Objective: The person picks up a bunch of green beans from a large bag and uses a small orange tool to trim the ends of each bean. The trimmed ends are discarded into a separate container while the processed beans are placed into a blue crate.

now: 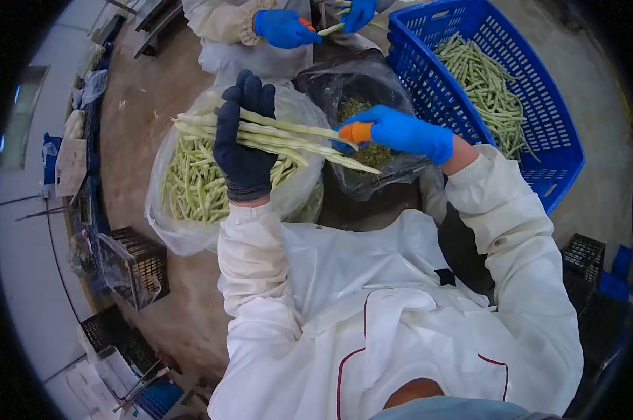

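Note:
My left hand (243, 143), in a dark glove, holds a bunch of long pale green beans (295, 140) that points to the right. In a blue glove, my right hand (400, 133) is closed on a small orange-handled tool (356, 132) at the bean ends. Any blade on the tool is too small to make out. Below my left hand sits a clear plastic bag (164, 210) full of similar beans. A dark bag (390, 175) with green scraps lies beneath my right hand.
At the top, a co-worker's blue-gloved hands (285, 28) hold a bean and an orange tool. A blue crate (554, 126) with beans stands at the upper right. Black crates (138, 266) are on the floor at the left, and another (582, 257) at the right.

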